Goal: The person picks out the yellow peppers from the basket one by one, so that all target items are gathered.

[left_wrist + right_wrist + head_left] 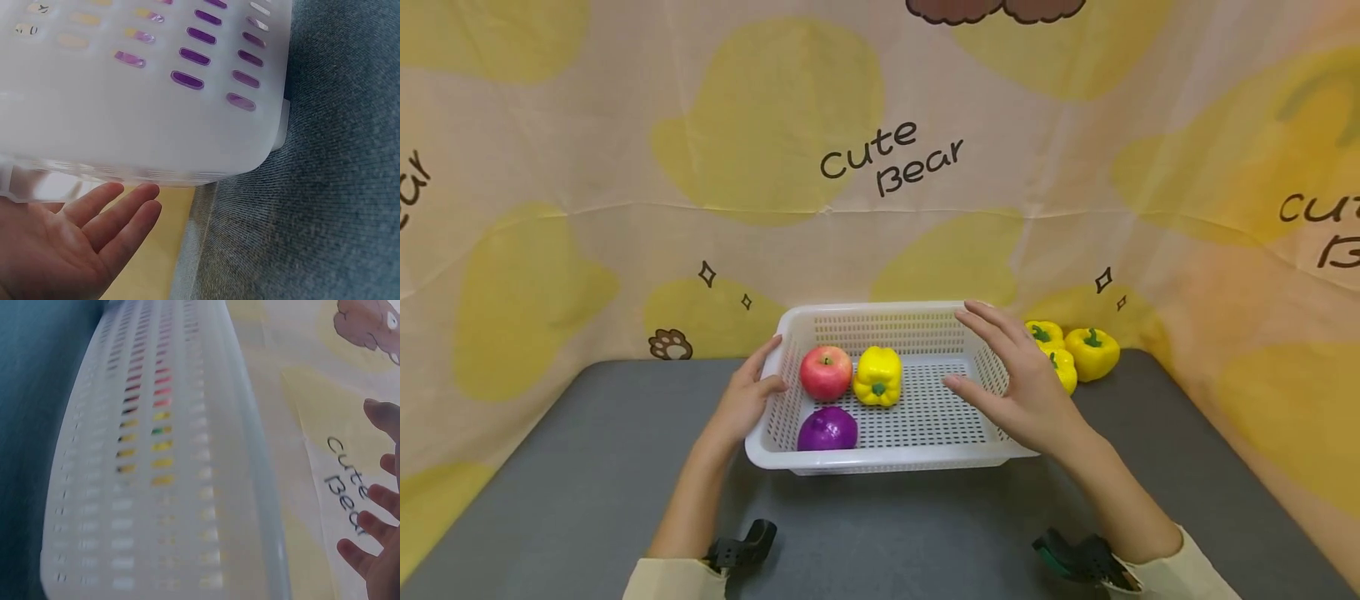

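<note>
A white plastic basket [891,459] with slotted walls stands on the dark table. Inside it lie a red apple [826,373], a yellow bell pepper [878,377] and a shiny purple round item [827,429], all toward its left side. My left hand [750,398] is at the basket's left rim, thumb by the rim; in the left wrist view its fingers [123,228] extend along the outer wall. Over the right rim, my right hand [1026,379] spreads its fingers and thumb apart, holding nothing. Part of that rim is hidden behind it.
Several yellow bell peppers [1092,353] sit together on the table [880,533] to the right of the basket, partly behind my right hand. A printed cloth [891,250] hangs behind the table. Dark wrist devices [743,546] are worn on both forearms.
</note>
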Available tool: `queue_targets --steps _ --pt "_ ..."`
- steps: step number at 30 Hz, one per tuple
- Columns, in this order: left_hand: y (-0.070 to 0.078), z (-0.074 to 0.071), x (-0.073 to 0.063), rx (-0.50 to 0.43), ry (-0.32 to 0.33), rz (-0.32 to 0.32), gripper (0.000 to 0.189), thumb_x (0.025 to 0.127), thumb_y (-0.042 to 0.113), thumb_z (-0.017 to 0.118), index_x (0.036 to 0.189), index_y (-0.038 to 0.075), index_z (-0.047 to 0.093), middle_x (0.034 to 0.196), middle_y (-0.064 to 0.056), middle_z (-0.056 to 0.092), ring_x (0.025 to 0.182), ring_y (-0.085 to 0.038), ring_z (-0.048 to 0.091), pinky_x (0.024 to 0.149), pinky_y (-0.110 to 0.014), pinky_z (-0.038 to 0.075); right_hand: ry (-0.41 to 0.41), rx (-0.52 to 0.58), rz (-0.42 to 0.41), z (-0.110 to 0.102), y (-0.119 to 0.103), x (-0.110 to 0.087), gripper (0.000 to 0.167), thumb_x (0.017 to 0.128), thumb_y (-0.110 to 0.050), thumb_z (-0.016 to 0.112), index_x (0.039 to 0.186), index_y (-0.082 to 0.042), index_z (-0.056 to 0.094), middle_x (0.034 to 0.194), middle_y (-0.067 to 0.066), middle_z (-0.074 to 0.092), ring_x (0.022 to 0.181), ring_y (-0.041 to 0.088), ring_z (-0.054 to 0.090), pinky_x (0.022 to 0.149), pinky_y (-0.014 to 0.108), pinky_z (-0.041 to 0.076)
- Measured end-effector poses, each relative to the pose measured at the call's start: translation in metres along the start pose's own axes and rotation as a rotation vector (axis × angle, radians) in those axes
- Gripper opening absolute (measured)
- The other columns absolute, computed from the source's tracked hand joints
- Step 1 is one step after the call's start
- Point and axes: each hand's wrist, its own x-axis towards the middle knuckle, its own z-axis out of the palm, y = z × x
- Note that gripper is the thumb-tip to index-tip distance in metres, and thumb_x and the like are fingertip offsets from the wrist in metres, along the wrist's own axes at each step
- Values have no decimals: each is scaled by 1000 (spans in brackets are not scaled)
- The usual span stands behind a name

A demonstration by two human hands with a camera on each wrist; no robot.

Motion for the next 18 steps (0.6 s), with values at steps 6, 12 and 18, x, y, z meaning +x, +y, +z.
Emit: queue_targets --steps 6,12,18 --pt "0 -1 0 10 0 -5 76 93 -1 48 162 15 22 157 -33 35 126 -54 56 94 -50 60 -61 -1 26 12 -13 19 74 85 -31 80 151 -24 48 162 4 40 147 29 39 113 65 41" --pt "-1 -1 1 -3 -3 0 77 92 -2 48 163 14 21 157 -34 34 127 -54 55 94 -51 59 -111 -5 19 25 -18 34 73 88 -38 76 153 -25 45 163 4 38 148 29 38 113 63 42" --pt "-1 -1 1 5 -3 -3 77 92 -1 48 162 14 22 157 -33 34 127 -54 55 95 -50 59 -142 -17 20 36 -19 47 72 89 -40 74 153 -24 45 161 4 39 147 30 41 112 60 45"
